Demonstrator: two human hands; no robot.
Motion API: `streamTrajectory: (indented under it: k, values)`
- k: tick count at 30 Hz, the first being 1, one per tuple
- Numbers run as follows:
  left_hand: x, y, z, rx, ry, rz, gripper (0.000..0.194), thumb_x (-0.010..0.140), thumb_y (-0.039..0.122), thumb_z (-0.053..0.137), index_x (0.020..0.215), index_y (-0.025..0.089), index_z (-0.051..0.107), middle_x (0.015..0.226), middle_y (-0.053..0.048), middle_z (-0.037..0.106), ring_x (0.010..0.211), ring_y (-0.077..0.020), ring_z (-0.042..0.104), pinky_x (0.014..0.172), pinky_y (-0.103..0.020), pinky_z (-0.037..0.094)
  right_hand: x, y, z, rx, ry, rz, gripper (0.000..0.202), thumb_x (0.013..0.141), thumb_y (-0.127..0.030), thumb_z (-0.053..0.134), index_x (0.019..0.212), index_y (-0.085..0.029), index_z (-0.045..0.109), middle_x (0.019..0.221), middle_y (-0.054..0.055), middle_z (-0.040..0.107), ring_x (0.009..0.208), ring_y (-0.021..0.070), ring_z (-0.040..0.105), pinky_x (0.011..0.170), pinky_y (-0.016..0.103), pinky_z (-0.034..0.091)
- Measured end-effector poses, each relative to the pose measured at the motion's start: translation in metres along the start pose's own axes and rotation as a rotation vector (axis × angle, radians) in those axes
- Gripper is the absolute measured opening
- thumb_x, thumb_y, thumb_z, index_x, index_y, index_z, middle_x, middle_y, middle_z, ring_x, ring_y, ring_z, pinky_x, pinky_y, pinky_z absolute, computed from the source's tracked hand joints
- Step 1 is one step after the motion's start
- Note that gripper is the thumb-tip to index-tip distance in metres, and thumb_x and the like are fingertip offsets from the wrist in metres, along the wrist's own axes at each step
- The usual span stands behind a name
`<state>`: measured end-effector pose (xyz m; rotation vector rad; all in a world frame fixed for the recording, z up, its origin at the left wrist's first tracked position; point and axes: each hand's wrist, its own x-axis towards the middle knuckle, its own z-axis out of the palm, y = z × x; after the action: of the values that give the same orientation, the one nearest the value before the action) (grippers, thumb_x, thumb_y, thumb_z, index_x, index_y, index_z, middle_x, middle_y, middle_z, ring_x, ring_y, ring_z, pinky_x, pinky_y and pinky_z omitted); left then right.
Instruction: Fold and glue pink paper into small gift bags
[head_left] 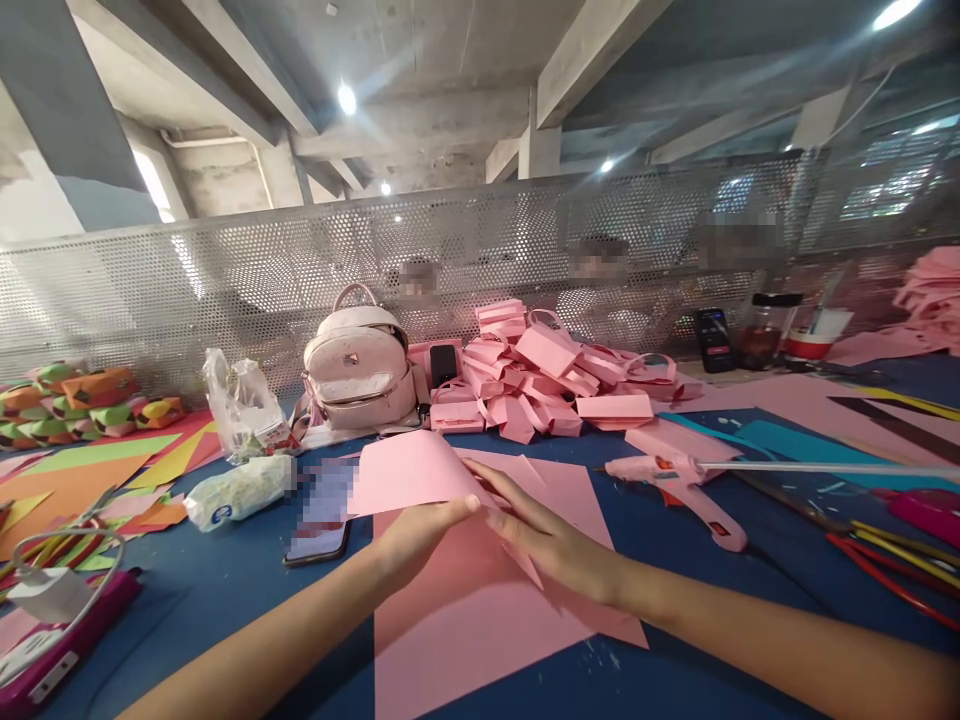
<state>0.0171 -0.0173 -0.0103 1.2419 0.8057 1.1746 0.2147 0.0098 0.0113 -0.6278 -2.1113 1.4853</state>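
Observation:
Between my two hands is a pink paper sheet [409, 470], bent over into a curve above the table. My left hand [424, 530] pinches its near edge, the thumb on top and the other fingers hidden beneath. From the right, my right hand [551, 540] has its fingers closed on the same sheet, close to the left thumb. Under both hands lie larger pink sheets [450, 640], flat on the blue table. A pink glue gun [679, 485] with a long glue stick rests to the right of my right hand. Left of the sheet lies a phone [319, 540].
Behind the hands stand a white backpack [364, 365] and a heap of folded pink paper pieces [525, 370]. A tissue pack [240, 492] and a purple power strip [71, 640] are at left. Scissors [892, 555] and blue paper [795, 450] lie right. A perforated metal screen [247, 270] closes the back.

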Motion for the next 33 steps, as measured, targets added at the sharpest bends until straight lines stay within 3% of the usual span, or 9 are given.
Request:
streamTrajectory:
  k: [5, 10, 18, 24, 30, 33]
  values:
    - [0.001, -0.001, 0.001, -0.008, 0.018, 0.041, 0.061, 0.076, 0.048, 0.081, 0.127, 0.018, 0.064, 0.124, -0.015, 0.068, 0.128, -0.0349, 0.054, 0.112, -0.05, 0.035, -0.001, 0.007, -0.002, 0.079, 0.005, -0.019, 0.06, 0.1, -0.053, 0.047, 0.154, -0.037, 0.027, 0.165, 0.0, 0.019, 0.152, 0.0208, 0.015, 0.123, 0.045, 0.018]
    - [-0.001, 0.003, 0.004, 0.006, -0.019, 0.044, 0.05, 0.084, 0.047, 0.074, 0.125, 0.019, 0.065, 0.136, -0.014, 0.061, 0.136, -0.0334, 0.047, 0.115, -0.048, 0.032, -0.002, 0.011, -0.003, 0.112, 0.01, -0.041, 0.06, 0.098, -0.053, 0.051, 0.152, -0.037, 0.03, 0.164, 0.001, 0.023, 0.15, 0.024, 0.022, 0.122, 0.048, 0.022]
    - [-0.001, 0.011, 0.009, 0.004, 0.036, 0.073, 0.062, 0.081, 0.047, 0.076, 0.136, 0.024, 0.056, 0.137, -0.012, 0.06, 0.139, -0.0351, 0.042, 0.116, -0.053, 0.028, -0.002, 0.019, 0.001, 0.099, 0.069, -0.048, 0.068, 0.088, -0.054, 0.067, 0.148, -0.043, 0.036, 0.163, 0.001, 0.023, 0.145, 0.0287, 0.033, 0.118, 0.051, 0.032]
    - [0.0, 0.014, 0.008, -0.047, 0.037, 0.039, 0.059, 0.082, 0.043, 0.076, 0.133, 0.022, 0.057, 0.145, -0.014, 0.052, 0.141, -0.0348, 0.039, 0.117, -0.05, 0.028, 0.002, 0.022, -0.002, 0.068, 0.072, -0.087, 0.06, 0.091, -0.051, 0.064, 0.145, -0.038, 0.042, 0.16, 0.002, 0.029, 0.146, 0.0269, 0.031, 0.118, 0.047, 0.033]
    - [-0.001, 0.018, 0.013, -0.032, 0.059, 0.054, 0.034, 0.079, 0.043, 0.078, 0.097, 0.017, 0.064, 0.132, -0.013, 0.062, 0.133, -0.0359, 0.047, 0.11, -0.046, 0.037, 0.001, 0.016, -0.004, -0.151, 0.175, -0.15, 0.049, 0.097, -0.039, 0.052, 0.145, -0.034, 0.043, 0.155, 0.005, 0.04, 0.141, 0.0265, 0.04, 0.113, 0.048, 0.041]
    - [-0.003, 0.02, 0.016, 0.055, 0.114, 0.036, 0.041, 0.078, 0.044, 0.079, 0.105, 0.018, 0.062, 0.128, -0.013, 0.063, 0.128, -0.0343, 0.051, 0.106, -0.045, 0.04, 0.0, 0.013, -0.002, -0.425, 0.213, -0.265, 0.059, 0.093, -0.028, 0.052, 0.15, -0.033, 0.036, 0.156, 0.005, 0.04, 0.141, 0.0282, 0.041, 0.116, 0.051, 0.036]
